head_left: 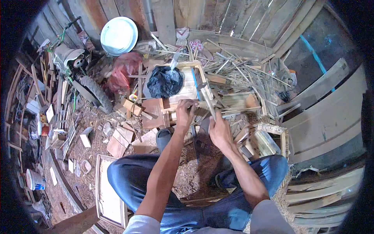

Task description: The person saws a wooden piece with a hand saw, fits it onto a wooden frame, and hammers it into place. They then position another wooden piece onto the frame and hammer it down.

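Now the left hand (pixel 185 114) pinches a small pale wooden block (pixel 170 116) at the near edge of the pale wooden crate (pixel 189 93). The right hand (pixel 220 132) curls tight around a long grey metal tool (pixel 206 99). It might slip and hit those close fingers.

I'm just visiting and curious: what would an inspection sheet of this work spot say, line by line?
Surface: bare ground, strewn with sawdust and chips.
Job's things: wooden piece among stacked offcuts; long tool, type unclear.
Clutter: black bag, red bag, white basin, heap of thin strips, flat frame.
Hands: left hand, fingers curled on the wooden piece; right hand closed on the long tool.
Cables: nothing seen.
Surroundings: plank walls; small motorbike at the left.
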A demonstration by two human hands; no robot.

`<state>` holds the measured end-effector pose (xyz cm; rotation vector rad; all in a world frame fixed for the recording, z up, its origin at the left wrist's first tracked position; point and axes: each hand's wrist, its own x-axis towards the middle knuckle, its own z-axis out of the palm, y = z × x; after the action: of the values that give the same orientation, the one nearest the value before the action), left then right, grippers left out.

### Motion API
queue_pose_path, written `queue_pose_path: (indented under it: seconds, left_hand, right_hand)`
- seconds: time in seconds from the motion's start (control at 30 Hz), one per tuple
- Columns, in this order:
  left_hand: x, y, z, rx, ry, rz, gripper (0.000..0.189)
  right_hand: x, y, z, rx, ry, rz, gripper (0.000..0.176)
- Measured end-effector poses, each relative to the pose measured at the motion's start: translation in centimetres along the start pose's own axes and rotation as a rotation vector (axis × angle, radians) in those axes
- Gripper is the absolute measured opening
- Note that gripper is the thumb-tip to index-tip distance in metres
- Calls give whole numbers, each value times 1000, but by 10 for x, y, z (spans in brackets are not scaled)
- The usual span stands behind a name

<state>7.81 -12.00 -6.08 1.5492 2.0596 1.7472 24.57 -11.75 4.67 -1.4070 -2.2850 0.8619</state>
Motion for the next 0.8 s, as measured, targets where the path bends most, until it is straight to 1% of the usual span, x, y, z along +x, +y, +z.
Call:
queue_pose_path:
  seconds: [0.03,0.07,0.13,0.17,0.2,0.23,0.3,0.33,0.37,0.4,0.47,0.53,0.6,0.63,0.67,0.73,0.8]
  left_hand:
    - [0,1,-2,32,-19,24,9]
    - [2,3,-3,64,-36,53,9]
    - [6,11,-6,64,-61,98,12]
    - [6,13,-5,124,-85,87,12]
    - [7,14,-6,189,-107,73,12]
    - [8,14,-5,181,-103,76,12]
    - [14,13,-9,217,-127,75,13]
    - [17,15,-10,237,-158,70,15]
    - [21,14,-14,226,-108,97,17]
    - [27,13,-18,230,-112,93,17]
    - [46,6,-25,340,-46,86,16]
    - [74,-20,-31,339,-101,62,12]
    - [98,-47,-32,412,-142,6,12]
    - [108,-49,-32,413,-105,90,13]
    - [113,-51,-32,424,-93,106,13]
    - [129,-97,-23,506,-164,-59,15]
    - [142,-108,-24,568,-199,-158,17]
  right_hand:
    - [2,-5,-9,1,0,39,18]
    - [4,-1,-9,9,10,36,18]
    - [11,14,-8,60,94,70,18]
    - [13,17,-9,98,62,133,21]
    - [15,21,-8,109,64,122,21]
    - [14,26,-7,94,82,110,23]
    - [13,27,-6,69,94,96,31]
    - [14,25,-6,74,89,94,31]
    - [13,25,-5,55,75,107,30]
    - [13,25,-4,35,61,120,29]
    - [11,22,-5,49,52,114,29]
    - [12,23,-3,61,50,113,29]
    - [14,25,0,68,23,108,27]
    - [13,26,0,69,24,117,27]
    - [12,25,-2,59,34,116,27]
    - [17,30,2,50,48,127,27]
    - [19,40,8,42,62,129,28]
